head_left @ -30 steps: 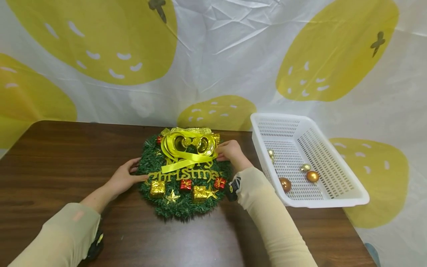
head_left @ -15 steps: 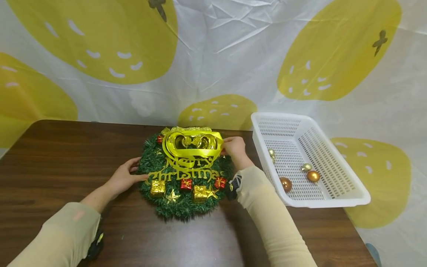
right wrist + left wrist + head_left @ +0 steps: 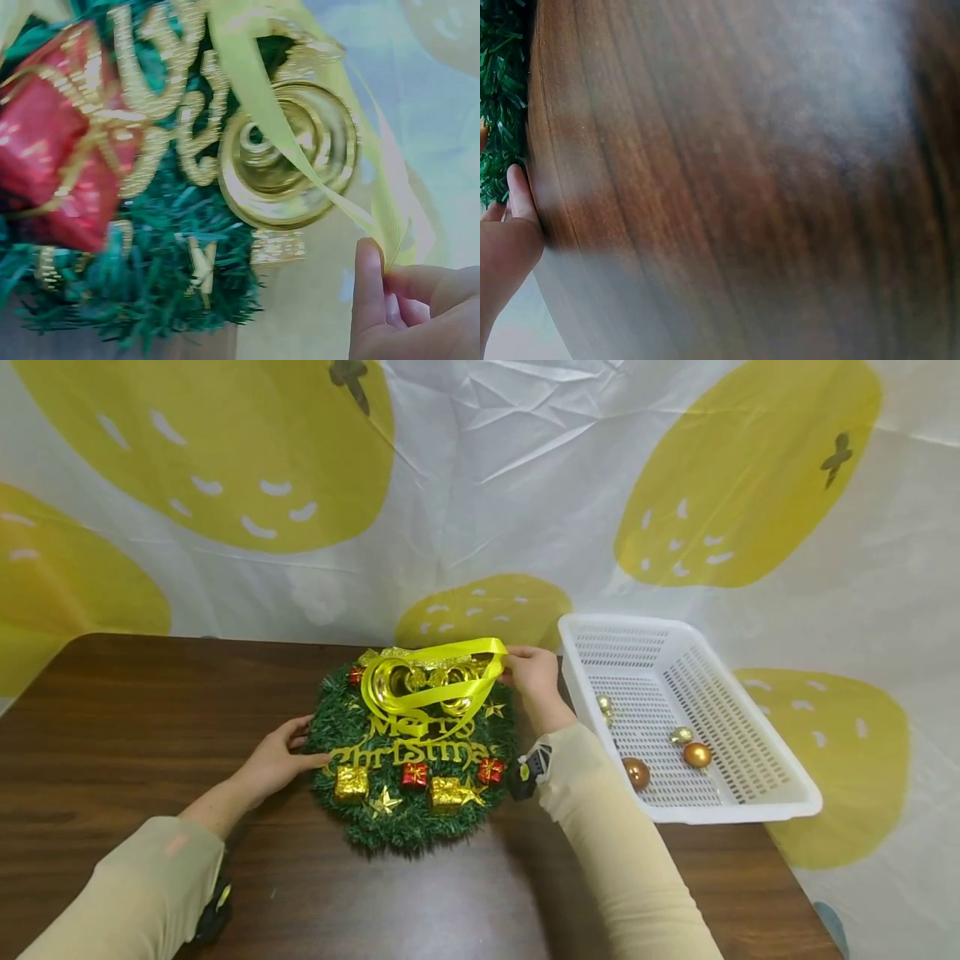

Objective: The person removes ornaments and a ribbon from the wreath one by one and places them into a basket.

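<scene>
A green Christmas wreath (image 3: 408, 835) lies on the table, bearing gold "Merry Christmas" lettering, small gift boxes, stars and two gold bells (image 3: 390, 681). At its left edge my left hand (image 3: 273, 762) holds the rim, the thumb on top; the left wrist view shows a finger against the green tinsel (image 3: 502, 90). My right hand (image 3: 534, 681) pinches a yellow ribbon (image 3: 457, 649) above the wreath's upper right. In the right wrist view thumb and finger meet on the ribbon (image 3: 390, 217), which is drawn up in a loop across one bell (image 3: 319, 176).
A white plastic basket (image 3: 750, 814) stands to the right, holding several small gold and copper baubles (image 3: 697, 755). A curtain with yellow fruit shapes (image 3: 480, 527) hangs behind the brown wooden table (image 3: 150, 718).
My right hand has taken hold of the yellow ribbon and moved up and to the right, lifting a loop of it off the bells. The left hand has stayed on the wreath's rim.
</scene>
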The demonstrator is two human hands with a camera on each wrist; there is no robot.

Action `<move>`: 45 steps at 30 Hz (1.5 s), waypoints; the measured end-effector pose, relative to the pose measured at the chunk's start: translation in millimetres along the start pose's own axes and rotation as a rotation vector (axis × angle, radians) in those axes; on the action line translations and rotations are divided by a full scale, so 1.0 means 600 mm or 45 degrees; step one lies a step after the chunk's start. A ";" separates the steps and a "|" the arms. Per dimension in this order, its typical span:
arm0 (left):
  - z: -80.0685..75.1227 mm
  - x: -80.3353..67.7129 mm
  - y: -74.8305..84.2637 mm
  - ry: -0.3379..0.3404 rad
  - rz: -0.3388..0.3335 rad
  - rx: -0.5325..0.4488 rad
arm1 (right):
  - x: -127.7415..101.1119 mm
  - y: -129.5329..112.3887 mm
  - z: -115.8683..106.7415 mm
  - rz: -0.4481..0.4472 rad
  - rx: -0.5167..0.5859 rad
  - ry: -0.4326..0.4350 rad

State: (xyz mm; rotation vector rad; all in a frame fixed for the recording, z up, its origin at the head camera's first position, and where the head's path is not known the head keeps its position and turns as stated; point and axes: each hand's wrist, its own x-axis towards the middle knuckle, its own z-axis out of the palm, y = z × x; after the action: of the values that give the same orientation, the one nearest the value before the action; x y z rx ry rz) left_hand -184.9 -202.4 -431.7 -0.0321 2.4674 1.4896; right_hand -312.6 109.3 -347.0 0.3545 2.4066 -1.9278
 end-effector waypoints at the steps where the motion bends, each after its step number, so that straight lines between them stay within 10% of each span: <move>1: 0.000 0.000 0.000 -0.001 0.001 0.000 | -0.002 -0.005 -0.001 0.002 0.016 0.005; 45: -0.001 0.004 0.004 -0.022 0.009 0.000 | -0.010 -0.183 -0.163 0.029 0.726 -0.031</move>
State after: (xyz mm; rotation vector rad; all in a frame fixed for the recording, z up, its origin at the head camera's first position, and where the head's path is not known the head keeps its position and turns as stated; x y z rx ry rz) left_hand -187.9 -201.3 -430.1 -0.0103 2.4566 1.4868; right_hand -317.5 180.5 -218.2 0.3642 1.7808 -2.5570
